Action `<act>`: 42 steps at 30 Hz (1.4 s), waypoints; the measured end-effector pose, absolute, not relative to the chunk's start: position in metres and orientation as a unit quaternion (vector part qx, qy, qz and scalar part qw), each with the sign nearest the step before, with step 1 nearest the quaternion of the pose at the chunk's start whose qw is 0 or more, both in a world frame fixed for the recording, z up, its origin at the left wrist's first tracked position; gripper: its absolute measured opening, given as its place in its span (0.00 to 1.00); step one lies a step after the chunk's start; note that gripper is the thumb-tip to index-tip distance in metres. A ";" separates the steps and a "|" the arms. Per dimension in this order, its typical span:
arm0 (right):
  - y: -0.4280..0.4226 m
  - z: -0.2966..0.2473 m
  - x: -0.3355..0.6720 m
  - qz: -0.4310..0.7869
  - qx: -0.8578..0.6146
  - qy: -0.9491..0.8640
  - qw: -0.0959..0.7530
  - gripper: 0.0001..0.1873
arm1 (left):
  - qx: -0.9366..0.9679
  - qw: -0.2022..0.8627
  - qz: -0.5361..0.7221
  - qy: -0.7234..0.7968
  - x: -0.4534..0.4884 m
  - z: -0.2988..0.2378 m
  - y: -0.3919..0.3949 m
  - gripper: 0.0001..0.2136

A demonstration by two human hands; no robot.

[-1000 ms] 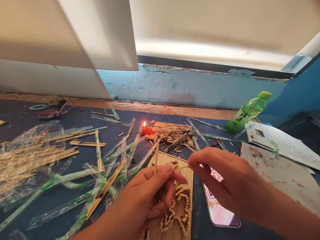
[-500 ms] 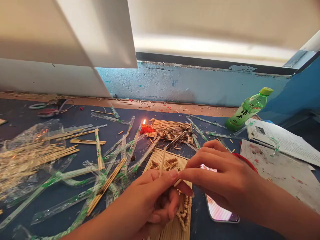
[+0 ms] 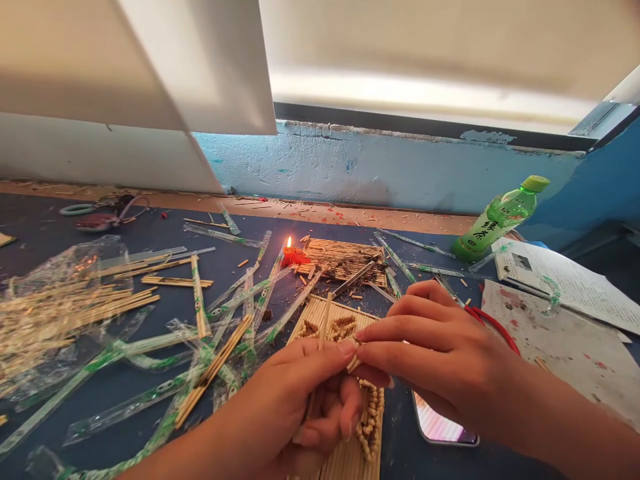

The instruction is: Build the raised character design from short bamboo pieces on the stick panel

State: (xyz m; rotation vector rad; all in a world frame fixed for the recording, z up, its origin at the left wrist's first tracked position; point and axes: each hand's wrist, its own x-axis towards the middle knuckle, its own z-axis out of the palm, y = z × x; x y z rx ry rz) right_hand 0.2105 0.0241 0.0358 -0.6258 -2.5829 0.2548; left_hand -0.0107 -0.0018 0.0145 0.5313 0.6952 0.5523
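Right hand (image 3: 440,353) has joined left hand (image 3: 300,393); left fingers (image 3: 333,358) pinch a stick (image 3: 326,319); right's grip unclear.

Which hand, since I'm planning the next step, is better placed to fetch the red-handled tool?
Probably the right hand: though busy at the left hand, it's nearer the tool; the left holds a stick.
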 end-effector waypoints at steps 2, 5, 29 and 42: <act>0.024 0.035 0.211 0.092 -0.232 -0.940 0.234 0.13 | 0.260 0.864 0.273 0.334 -0.011 0.015 -0.003 0.24; 0.026 0.035 0.211 0.119 -0.241 -0.935 0.233 0.13 | 0.265 0.866 0.265 0.331 -0.010 0.016 -0.005 0.20; 0.029 0.044 0.212 0.163 -0.234 -0.933 0.219 0.07 | 0.313 0.877 0.200 0.304 -0.013 0.016 0.000 0.18; 0.029 0.045 0.212 0.136 -0.223 -0.939 0.224 0.08 | 0.313 0.874 0.157 0.337 -0.016 0.011 -0.001 0.15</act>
